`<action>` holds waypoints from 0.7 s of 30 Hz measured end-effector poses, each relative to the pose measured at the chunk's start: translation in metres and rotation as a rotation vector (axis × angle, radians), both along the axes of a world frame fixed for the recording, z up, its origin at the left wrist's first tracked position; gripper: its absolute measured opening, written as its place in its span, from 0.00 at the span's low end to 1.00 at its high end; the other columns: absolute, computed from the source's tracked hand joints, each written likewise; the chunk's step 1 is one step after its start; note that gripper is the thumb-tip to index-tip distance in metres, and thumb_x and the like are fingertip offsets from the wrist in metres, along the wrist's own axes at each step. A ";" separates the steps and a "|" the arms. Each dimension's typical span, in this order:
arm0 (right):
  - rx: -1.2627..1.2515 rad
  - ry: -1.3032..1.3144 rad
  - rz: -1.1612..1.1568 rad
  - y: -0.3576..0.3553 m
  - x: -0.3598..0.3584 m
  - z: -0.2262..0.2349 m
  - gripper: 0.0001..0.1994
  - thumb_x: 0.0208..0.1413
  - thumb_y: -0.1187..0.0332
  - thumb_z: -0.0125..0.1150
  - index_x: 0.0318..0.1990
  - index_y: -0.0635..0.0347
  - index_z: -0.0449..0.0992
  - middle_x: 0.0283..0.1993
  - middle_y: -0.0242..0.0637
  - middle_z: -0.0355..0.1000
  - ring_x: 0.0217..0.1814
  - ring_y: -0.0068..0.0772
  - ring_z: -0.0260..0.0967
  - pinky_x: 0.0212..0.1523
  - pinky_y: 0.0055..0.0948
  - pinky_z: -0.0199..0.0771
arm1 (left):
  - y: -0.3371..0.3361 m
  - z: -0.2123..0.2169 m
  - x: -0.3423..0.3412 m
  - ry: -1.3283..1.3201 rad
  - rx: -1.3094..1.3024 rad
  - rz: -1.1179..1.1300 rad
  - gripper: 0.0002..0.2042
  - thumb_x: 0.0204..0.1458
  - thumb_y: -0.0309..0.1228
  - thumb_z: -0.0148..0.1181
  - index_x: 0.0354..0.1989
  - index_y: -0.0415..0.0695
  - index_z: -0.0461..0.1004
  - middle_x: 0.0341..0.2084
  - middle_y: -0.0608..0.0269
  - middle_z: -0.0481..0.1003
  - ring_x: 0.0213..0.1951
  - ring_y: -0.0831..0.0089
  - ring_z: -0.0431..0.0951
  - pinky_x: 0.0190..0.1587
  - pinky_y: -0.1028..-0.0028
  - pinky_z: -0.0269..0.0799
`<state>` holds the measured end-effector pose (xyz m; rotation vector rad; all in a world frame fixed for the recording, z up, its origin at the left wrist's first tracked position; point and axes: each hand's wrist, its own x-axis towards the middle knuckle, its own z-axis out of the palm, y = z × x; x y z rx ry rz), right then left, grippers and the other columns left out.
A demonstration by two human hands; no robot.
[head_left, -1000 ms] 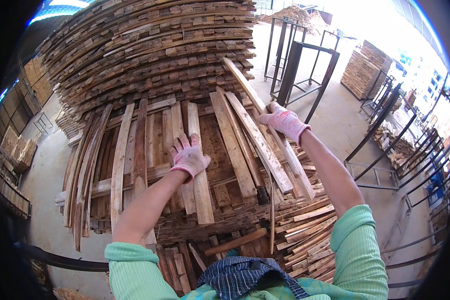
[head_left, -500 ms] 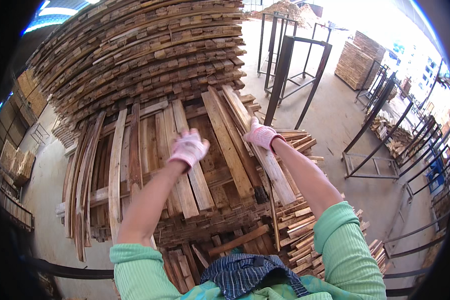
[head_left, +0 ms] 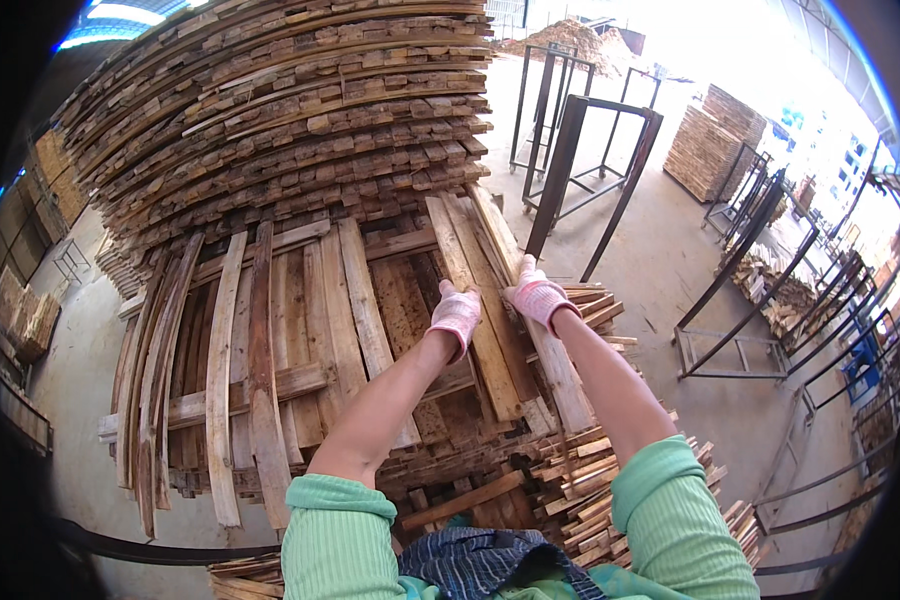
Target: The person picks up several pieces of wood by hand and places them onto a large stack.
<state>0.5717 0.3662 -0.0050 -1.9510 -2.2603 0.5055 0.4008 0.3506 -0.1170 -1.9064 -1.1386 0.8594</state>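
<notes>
Both my hands wear pinkish-white knit gloves. My left hand [head_left: 456, 318] is closed around a yellowish wooden plank [head_left: 495, 372], its thumb side on the upper face. Just to the right, my right hand [head_left: 538, 293] is closed on a paler plank [head_left: 562, 380] at the right edge of the layer. A darker brown plank [head_left: 490, 268] lies between these two. The undersides of the gripped planks and some of my fingertips are hidden. Further left, several loose planks [head_left: 232, 350] lie side by side across crosspieces [head_left: 300, 382].
A tall stack of layered boards [head_left: 280, 110] rises behind. Short sticks [head_left: 610, 480] jut out at the lower right. Dark metal frames [head_left: 600, 180] stand on the concrete floor [head_left: 630, 270] to the right, with another board stack [head_left: 715, 145] beyond.
My left hand has moved right, from over the middle planks onto the yellowish plank, and has closed on it. My right hand stays on the paler plank, which is slightly shifted.
</notes>
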 end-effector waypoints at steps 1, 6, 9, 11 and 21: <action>-0.048 0.027 0.023 -0.005 -0.011 0.002 0.48 0.58 0.49 0.59 0.75 0.64 0.39 0.64 0.65 0.64 0.67 0.58 0.65 0.64 0.46 0.68 | -0.006 -0.002 -0.002 0.021 0.037 -0.013 0.23 0.56 0.51 0.60 0.55 0.51 0.74 0.49 0.54 0.78 0.49 0.58 0.78 0.47 0.65 0.75; 0.020 0.181 0.088 0.005 0.042 -0.006 0.46 0.59 0.44 0.56 0.77 0.56 0.41 0.68 0.63 0.61 0.71 0.59 0.60 0.70 0.44 0.62 | -0.027 0.023 -0.004 0.310 0.058 0.088 0.25 0.53 0.54 0.62 0.52 0.50 0.73 0.42 0.55 0.79 0.45 0.59 0.78 0.47 0.65 0.73; 0.023 0.195 0.168 -0.014 0.008 0.040 0.40 0.60 0.54 0.58 0.76 0.55 0.47 0.69 0.60 0.62 0.69 0.55 0.64 0.66 0.41 0.67 | -0.032 -0.007 -0.079 0.142 -0.078 0.253 0.24 0.58 0.47 0.56 0.59 0.48 0.67 0.50 0.53 0.74 0.52 0.58 0.75 0.54 0.62 0.68; 0.144 0.227 0.213 -0.021 -0.008 0.056 0.37 0.60 0.62 0.60 0.74 0.57 0.51 0.66 0.55 0.67 0.64 0.52 0.69 0.63 0.39 0.70 | -0.036 -0.021 -0.094 -0.167 -0.198 0.324 0.25 0.62 0.41 0.52 0.65 0.46 0.61 0.57 0.50 0.70 0.58 0.56 0.72 0.59 0.58 0.64; 0.232 -0.086 0.011 -0.049 -0.092 -0.002 0.27 0.67 0.66 0.43 0.73 0.47 0.56 0.59 0.56 0.69 0.59 0.52 0.73 0.59 0.54 0.68 | -0.091 0.067 -0.036 -1.355 0.387 0.381 0.28 0.56 0.31 0.52 0.67 0.43 0.59 0.63 0.37 0.62 0.63 0.40 0.64 0.66 0.47 0.59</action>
